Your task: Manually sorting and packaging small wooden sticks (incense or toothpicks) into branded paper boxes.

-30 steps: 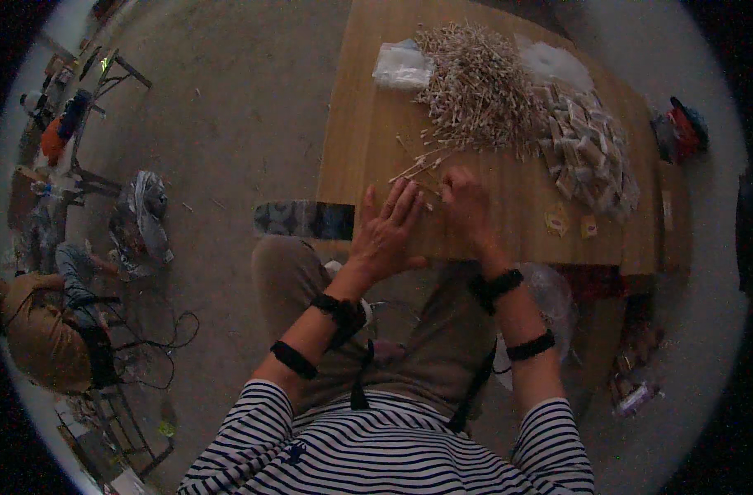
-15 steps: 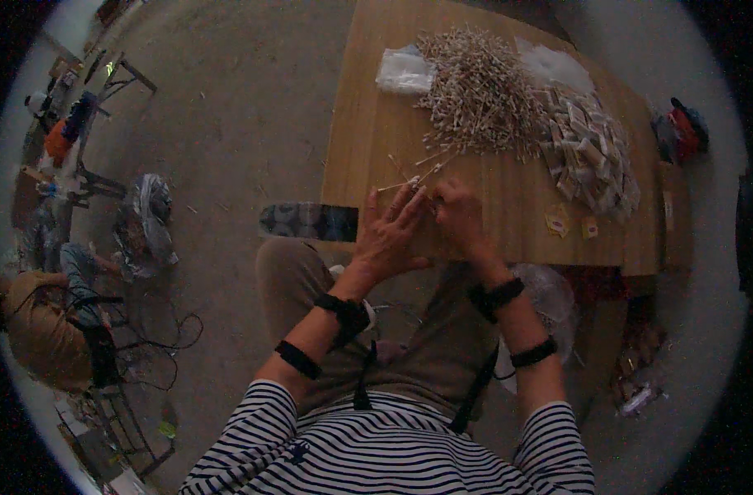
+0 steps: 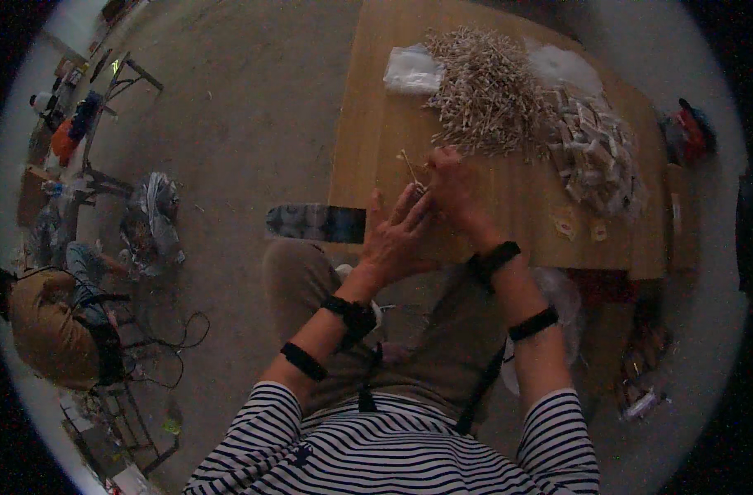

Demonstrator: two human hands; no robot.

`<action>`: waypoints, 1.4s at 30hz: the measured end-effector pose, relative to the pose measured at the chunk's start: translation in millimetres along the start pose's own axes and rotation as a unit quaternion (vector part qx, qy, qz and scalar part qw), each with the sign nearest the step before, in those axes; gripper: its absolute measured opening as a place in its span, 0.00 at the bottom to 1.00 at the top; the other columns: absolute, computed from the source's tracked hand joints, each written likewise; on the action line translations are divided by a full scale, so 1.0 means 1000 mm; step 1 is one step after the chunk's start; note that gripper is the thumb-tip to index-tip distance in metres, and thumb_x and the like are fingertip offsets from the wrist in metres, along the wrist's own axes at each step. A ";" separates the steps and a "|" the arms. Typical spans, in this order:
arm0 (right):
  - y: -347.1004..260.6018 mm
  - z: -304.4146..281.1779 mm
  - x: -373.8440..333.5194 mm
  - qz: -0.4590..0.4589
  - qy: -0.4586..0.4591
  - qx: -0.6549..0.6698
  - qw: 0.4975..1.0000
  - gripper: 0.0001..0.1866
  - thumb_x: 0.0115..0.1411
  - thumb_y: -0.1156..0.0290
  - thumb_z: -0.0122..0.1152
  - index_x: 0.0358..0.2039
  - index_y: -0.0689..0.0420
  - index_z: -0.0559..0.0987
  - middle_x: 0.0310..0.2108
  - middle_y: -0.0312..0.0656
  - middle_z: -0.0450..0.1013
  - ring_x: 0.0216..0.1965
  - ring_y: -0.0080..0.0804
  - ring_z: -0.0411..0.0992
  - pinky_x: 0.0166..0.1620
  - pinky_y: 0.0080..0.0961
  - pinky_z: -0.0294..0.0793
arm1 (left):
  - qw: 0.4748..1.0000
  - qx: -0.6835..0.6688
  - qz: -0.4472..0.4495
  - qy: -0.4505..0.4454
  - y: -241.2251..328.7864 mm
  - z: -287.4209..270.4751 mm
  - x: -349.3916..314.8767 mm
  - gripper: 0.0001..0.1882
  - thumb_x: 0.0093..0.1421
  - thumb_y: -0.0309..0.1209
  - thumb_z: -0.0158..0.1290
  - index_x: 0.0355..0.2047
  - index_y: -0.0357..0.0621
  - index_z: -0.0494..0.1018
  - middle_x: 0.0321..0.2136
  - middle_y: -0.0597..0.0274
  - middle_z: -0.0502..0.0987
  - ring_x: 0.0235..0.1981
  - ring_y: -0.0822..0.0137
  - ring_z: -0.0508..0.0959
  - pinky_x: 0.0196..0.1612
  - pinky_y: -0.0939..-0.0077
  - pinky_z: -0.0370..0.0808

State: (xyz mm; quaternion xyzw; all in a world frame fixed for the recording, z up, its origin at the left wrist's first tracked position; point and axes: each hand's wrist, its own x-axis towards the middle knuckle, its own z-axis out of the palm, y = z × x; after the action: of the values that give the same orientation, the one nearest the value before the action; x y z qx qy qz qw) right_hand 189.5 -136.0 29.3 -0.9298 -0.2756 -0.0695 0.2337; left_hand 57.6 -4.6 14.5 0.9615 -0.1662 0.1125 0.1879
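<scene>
While left hand (image 3: 395, 238) apparently touches swabs (image 3: 409, 168), right hand (image 3: 453, 188) sits alongside.

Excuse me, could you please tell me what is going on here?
A seated person works at a wooden table. The left hand is spread beside a few loose cotton swabs; the right hand is curled next to it, its hold unclear. Beyond them lies a large pile of cotton swabs, with clear plastic bags to its left and small packets to its right.

Dark-striped white shirt (image 3: 393, 454); brown trousers (image 3: 298, 280); black straps (image 3: 534, 323); tan wood-grained table (image 3: 372, 136); cream swab pile (image 3: 488, 91)
</scene>
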 end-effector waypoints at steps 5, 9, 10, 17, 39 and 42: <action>0.045 0.016 0.009 0.015 0.140 -0.092 0.986 0.15 0.55 0.70 0.59 0.43 0.56 0.73 0.41 0.50 0.72 0.46 0.50 0.72 0.45 0.43 0.75 | 0.999 0.034 0.004 -0.039 0.004 -0.003 0.002 0.52 0.44 0.70 0.58 0.66 0.60 0.62 0.70 0.63 0.55 0.72 0.57 0.51 0.65 0.22 0.40; 0.032 0.002 0.017 0.030 0.037 -0.030 0.998 0.10 0.56 0.69 0.60 0.38 0.58 0.76 0.38 0.50 0.74 0.43 0.51 0.74 0.44 0.45 0.75 | 1.000 0.014 0.003 -0.010 0.003 -0.001 0.003 0.51 0.40 0.66 0.63 0.63 0.57 0.66 0.69 0.63 0.57 0.72 0.58 0.53 0.64 0.22 0.41; 0.025 0.007 0.014 -0.029 0.070 -0.003 0.997 0.08 0.56 0.69 0.60 0.34 0.58 0.77 0.37 0.51 0.75 0.41 0.52 0.75 0.44 0.45 0.75 | 1.000 0.002 0.002 0.001 0.004 -0.001 0.003 0.51 0.38 0.63 0.65 0.62 0.55 0.68 0.68 0.63 0.59 0.72 0.59 0.53 0.64 0.22 0.42; 0.037 0.022 0.010 0.018 0.108 -0.018 0.994 0.06 0.55 0.70 0.59 0.31 0.58 0.77 0.34 0.49 0.74 0.38 0.52 0.74 0.40 0.47 0.74 | 1.000 0.018 0.007 -0.004 0.001 0.003 0.001 0.53 0.38 0.65 0.64 0.63 0.55 0.66 0.69 0.63 0.58 0.72 0.59 0.52 0.65 0.24 0.40; -0.001 -0.009 -0.058 0.101 0.039 0.097 0.989 0.06 0.53 0.73 0.60 0.29 0.61 0.78 0.32 0.52 0.73 0.36 0.52 0.74 0.40 0.44 0.73 | 1.000 -0.005 0.004 0.029 0.002 0.005 -0.008 0.53 0.39 0.54 0.68 0.63 0.44 0.63 0.69 0.56 0.57 0.72 0.59 0.53 0.66 0.26 0.38; -0.003 -0.011 -0.057 0.105 0.027 0.104 0.989 0.06 0.53 0.73 0.60 0.30 0.61 0.78 0.32 0.51 0.73 0.36 0.51 0.74 0.40 0.44 0.73 | 0.999 -0.033 -0.005 0.025 -0.002 0.011 -0.013 0.51 0.44 0.56 0.67 0.64 0.46 0.63 0.68 0.54 0.58 0.70 0.53 0.56 0.66 0.24 0.32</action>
State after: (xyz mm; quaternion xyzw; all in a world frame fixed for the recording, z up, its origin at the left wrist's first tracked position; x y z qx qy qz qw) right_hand 139.7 -166.2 25.8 -0.9220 -0.1761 -0.0412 0.3424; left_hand 47.8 -3.3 0.5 0.9526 -0.1599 0.1300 0.2240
